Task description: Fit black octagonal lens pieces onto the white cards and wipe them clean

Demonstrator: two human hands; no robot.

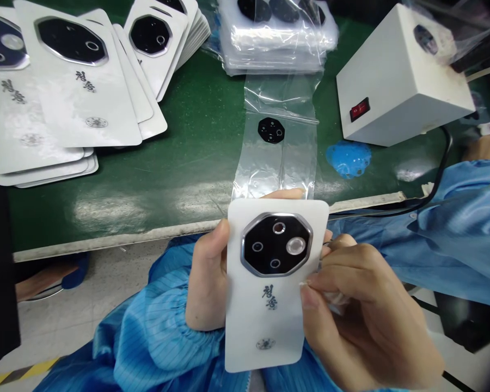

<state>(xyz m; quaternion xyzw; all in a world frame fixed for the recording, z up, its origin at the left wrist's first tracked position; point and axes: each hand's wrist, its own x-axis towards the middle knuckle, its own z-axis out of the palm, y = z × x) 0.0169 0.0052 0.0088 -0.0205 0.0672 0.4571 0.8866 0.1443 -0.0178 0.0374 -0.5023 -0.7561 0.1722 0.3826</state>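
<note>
A white phone back cover (269, 305) with a black octagonal camera panel (275, 244) is held upright in front of me, below the table edge. My left hand (206, 283) grips its left side from behind, fingertips showing over the top edge. My right hand (363, 305) is at its right edge, thumb and fingers pinched on a small clear piece of film or wipe (335, 299). On the green table lies a clear film strip (277, 158) carrying one loose black octagonal lens piece (271, 130).
Stacks of similar white covers (65, 92) lie at the back left. A pile of clear bags with black lens pieces (277, 38) sits at the back. A white box with a red switch (396, 81), its black cable (441, 179) and a blue putty lump (348, 158) are right. Another person's blue sleeve (469, 218) reaches in from the right.
</note>
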